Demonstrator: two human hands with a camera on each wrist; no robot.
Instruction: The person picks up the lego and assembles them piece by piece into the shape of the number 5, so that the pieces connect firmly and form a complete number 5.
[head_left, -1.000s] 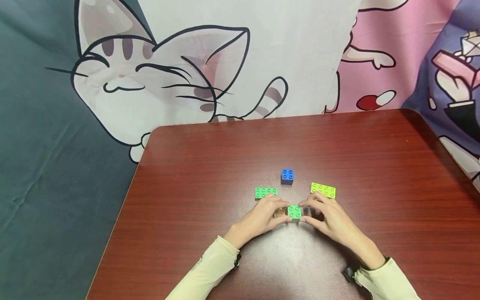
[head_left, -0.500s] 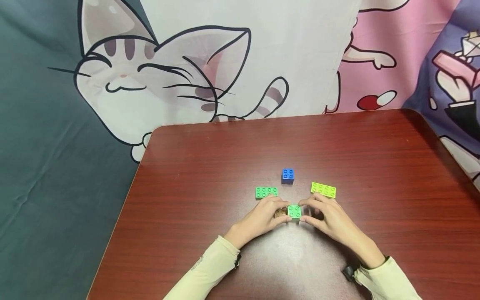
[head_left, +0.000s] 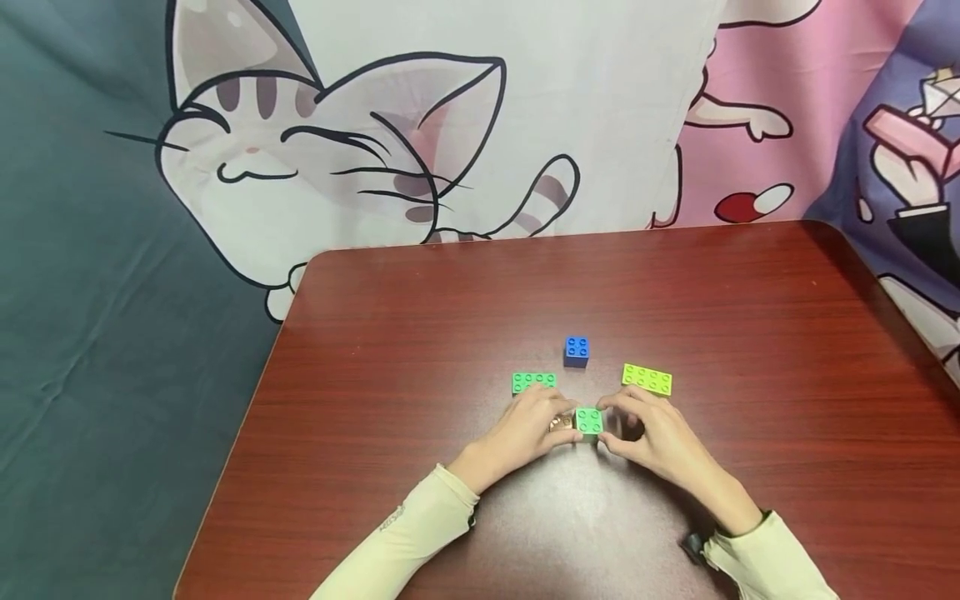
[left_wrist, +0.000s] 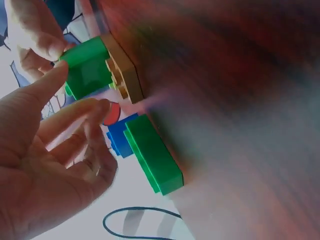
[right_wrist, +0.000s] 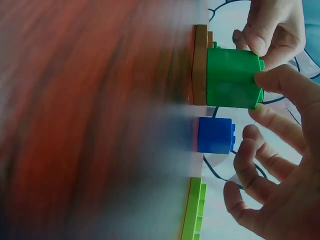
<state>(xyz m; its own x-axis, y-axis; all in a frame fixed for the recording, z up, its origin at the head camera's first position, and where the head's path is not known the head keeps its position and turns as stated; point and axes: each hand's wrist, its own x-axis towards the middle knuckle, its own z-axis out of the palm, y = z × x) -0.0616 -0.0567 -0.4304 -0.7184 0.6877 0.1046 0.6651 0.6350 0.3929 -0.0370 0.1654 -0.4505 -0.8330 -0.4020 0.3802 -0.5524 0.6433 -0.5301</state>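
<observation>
A square green toy building block [head_left: 588, 421] with studs on top stands on the right part of a flat brown block [left_wrist: 127, 70]. From the left, my left hand [head_left: 528, 425] holds the green block between thumb and index finger near its top. My right hand [head_left: 656, 429] pinches the same block from the right, its thumb [right_wrist: 272, 80] and index finger at the upper edge. The remaining fingers of the right hand curve loosely, away from the blocks. In the right wrist view, the brown block lies flat on the table under the green one.
Beyond the hands lie a blue square block [head_left: 576, 352], a long green block [head_left: 533, 382] just past the left fingers and a long lime block [head_left: 647, 379] just past the right ones. All are on the reddish-brown table [head_left: 420, 317], before a cartoon-print cloth [head_left: 615, 108].
Both hands stay on the green block in nearly the same pose. The head view has shifted slightly; the other blocks keep their places on the table.
</observation>
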